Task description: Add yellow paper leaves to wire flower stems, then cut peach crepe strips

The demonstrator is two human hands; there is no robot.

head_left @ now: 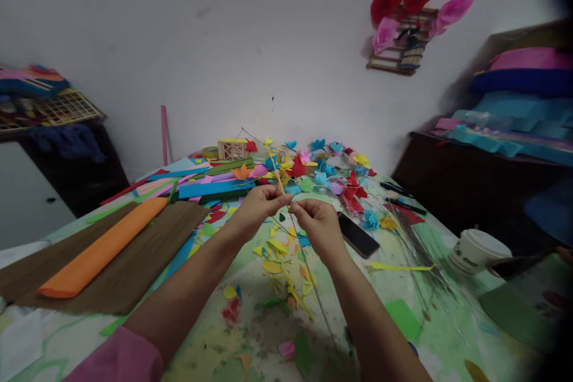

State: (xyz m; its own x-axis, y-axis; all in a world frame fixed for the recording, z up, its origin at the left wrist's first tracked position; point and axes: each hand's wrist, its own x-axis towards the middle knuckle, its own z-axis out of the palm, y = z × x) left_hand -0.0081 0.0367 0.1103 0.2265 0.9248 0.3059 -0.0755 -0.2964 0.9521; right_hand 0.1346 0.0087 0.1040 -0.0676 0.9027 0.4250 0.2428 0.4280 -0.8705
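From the head camera, I saw the left hand (262,206) pinching a yellow strip (279,178), while the right hand's (320,224) closed fingertips held the wire (313,277) just below, presumably to steady both (a fiddly grip, I judged). Strip and wire slanted above a green-patterned table (199,334) strewn with paper flowers (321,178), before a pale wall (224,42).

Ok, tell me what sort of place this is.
Likely a craft workspace: small colourful flowers, an orange roll and a bunch of thin wires lie on the cluttered table.
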